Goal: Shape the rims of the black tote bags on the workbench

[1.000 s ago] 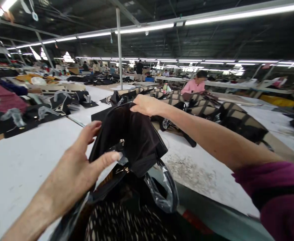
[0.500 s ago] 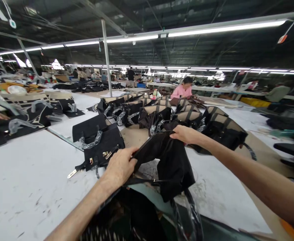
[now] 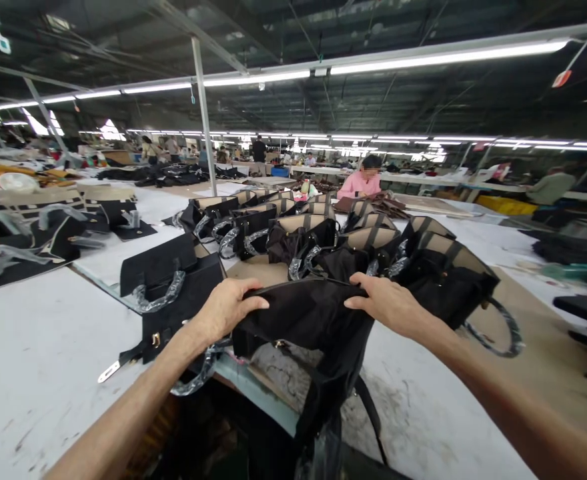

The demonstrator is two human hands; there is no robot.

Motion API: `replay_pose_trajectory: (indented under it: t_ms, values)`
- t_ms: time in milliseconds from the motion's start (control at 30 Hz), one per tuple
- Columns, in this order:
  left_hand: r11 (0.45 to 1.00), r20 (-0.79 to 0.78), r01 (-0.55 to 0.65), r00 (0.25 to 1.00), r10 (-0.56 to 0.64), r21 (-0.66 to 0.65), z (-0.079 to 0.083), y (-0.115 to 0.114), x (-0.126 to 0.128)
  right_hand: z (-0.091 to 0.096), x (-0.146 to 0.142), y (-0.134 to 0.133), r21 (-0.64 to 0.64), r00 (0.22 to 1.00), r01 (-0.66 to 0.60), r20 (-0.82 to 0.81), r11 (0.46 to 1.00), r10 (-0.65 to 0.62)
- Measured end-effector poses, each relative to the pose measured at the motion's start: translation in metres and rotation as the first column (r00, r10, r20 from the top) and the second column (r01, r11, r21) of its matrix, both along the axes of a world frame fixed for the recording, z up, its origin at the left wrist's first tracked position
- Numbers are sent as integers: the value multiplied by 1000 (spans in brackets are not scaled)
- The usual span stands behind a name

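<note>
Both of my hands grip the top edge of a black handbag point(image 3: 313, 320) held up over the front of the white table point(image 3: 43, 360). My left hand point(image 3: 226, 307) is closed on its left corner, my right hand point(image 3: 386, 303) on its right corner. The bag's body and a strap hang down below the table edge. Just left of my left hand lies another black handbag point(image 3: 173, 293) with gold clasps and a plastic-wrapped handle.
Behind my hands stand rows of tan-and-black handbags point(image 3: 373, 233) with wrapped handles. More black pieces point(image 3: 48, 233) lie on the table at the left. A person in a pink top point(image 3: 363, 180) sits at the far side. A metal post point(image 3: 203, 113) rises behind.
My hands drew closer together and level, stretching the bag's top edge flat; the bag now hangs straighter. My view shifted slightly right and down.
</note>
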State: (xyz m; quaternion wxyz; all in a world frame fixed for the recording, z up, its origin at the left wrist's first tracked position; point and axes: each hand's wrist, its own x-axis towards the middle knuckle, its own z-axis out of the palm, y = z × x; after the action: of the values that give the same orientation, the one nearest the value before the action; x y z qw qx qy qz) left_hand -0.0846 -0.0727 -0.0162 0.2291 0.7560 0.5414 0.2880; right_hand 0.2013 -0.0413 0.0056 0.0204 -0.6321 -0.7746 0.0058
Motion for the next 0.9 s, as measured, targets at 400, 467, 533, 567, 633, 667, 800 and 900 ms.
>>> replay_pose_trajectory:
  t_ms: [400,467,533,567,633,667,800,900]
  values:
    - [971,549,72,833,67,-227,-31,-2,-14,2,-34,2,348,942,-333,160,876,294]
    - [975,567,52,820,83,-218,-31,3,-12,2,-43,1,348,900,-427,77,835,429]
    - [976,574,42,814,91,-214,-31,6,-12,0,-56,0,342,841,-502,-24,795,541]
    - [976,574,41,814,91,-213,-31,6,-12,-1,-62,-1,342,814,-524,-69,780,577]
    - [975,573,57,816,78,-213,-30,5,-15,-3,-76,-2,339,773,-556,-125,759,622]
    - [976,574,68,816,63,-205,-28,4,-17,-4,-82,-2,336,761,-566,-138,753,634]
    - [977,589,134,808,-11,-166,-24,1,-25,-7,-97,5,293,740,-589,-179,753,648]
    - [967,617,164,787,-8,-196,-23,2,-29,-8,-96,11,230,740,-592,-225,772,634]
